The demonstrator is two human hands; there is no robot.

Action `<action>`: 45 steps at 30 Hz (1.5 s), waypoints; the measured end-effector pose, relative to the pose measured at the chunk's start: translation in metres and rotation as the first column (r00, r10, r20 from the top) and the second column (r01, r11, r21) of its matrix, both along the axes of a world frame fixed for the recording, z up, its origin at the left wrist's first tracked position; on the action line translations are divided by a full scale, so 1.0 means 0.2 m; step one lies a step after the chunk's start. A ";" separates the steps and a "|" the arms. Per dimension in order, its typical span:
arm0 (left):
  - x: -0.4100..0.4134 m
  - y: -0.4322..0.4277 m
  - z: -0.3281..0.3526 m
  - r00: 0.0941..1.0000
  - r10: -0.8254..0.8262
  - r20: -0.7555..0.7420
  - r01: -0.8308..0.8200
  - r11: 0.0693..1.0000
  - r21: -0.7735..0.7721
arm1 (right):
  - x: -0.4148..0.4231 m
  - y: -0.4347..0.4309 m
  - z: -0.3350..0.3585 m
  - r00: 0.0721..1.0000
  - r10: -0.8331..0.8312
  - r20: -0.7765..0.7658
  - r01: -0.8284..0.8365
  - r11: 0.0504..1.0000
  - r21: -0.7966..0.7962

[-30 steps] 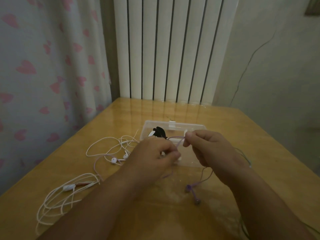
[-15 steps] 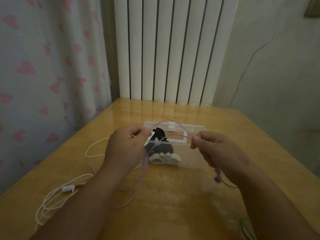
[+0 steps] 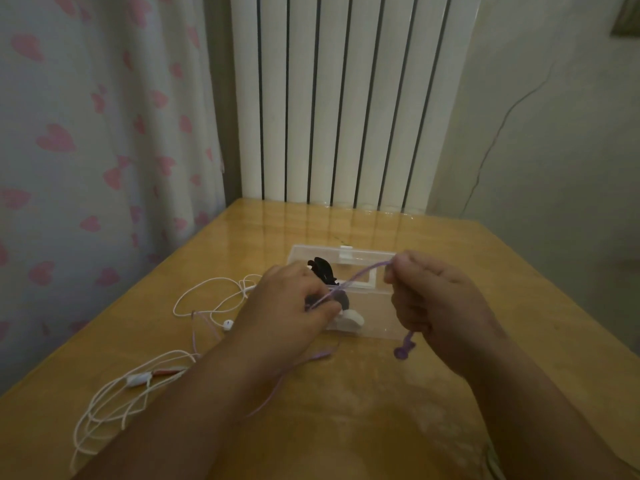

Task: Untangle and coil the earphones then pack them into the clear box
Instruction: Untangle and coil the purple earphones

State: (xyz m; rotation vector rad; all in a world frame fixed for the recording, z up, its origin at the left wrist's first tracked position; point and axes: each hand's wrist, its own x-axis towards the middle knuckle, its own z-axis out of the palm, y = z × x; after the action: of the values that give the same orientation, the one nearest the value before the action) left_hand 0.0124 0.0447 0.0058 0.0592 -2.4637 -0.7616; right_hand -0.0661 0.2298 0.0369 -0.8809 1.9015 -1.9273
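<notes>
Running from lower left up to upper right, the cord of the purple earphones (image 3: 350,280) is stretched taut between the two hands, above the clear box (image 3: 377,327) in the middle of the table (image 3: 363,427). One purple earbud (image 3: 401,352) hangs below the right hand, just at the near right corner of the box, and the rest of the cord trails from the left hand toward the near left across the table. Inside the box lie a black item (image 3: 322,270) at the far side and a white coil (image 3: 351,320) at the near side, partly hidden by the left hand. White earphones (image 3: 114,393) sprawl in loose loops on the left of the table, apart from the box. A white radiator (image 3: 346,98) stands beyond the far edge, a heart-patterned curtain (image 3: 86,133) on the left. The left hand (image 3: 287,313), knuckles up, pinches the cord's lower end; the right hand (image 3: 433,303) is curled, pinching the upper end with its fingertips.
</notes>
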 end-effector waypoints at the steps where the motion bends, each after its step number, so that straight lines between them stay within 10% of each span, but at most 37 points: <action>1: 0.00 -0.01 0.00 1.000 -0.005 -0.008 0.005 0.999 0.044 | -0.01 0.00 0.00 0.998 -0.020 0.058 0.023 0.998 -0.062; 15: 0.03 -0.05 0.01 0.962 -0.065 0.265 0.058 0.998 0.033 | -0.06 0.00 0.01 0.963 -0.123 0.241 0.219 0.877 -0.428; 20: 0.03 -0.07 0.02 0.977 -0.093 0.194 0.060 0.983 0.172 | -0.03 0.00 0.01 0.965 -0.225 0.133 0.246 0.954 -0.169; 27: 0.04 -0.01 0.08 0.977 -0.200 -0.073 0.186 0.628 0.756 | -0.01 -0.07 -0.06 0.976 -0.191 -0.100 0.212 0.936 0.280; 36: 0.03 0.04 0.08 0.969 -0.111 -0.221 0.246 0.521 0.817 | 0.04 -0.12 -0.07 0.995 0.037 0.098 -0.057 0.976 0.211; 45: 0.02 0.02 0.07 0.955 -0.121 -0.272 0.297 0.421 0.857 | 0.09 -0.14 -0.07 0.990 0.140 -0.027 -0.131 0.969 0.209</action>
State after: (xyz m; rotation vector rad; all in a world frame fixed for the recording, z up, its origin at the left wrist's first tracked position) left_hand 0.0158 0.0493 0.0205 0.0688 -1.6234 -2.0413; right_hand -0.0472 0.2026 0.0230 -0.9658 1.9669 -1.6106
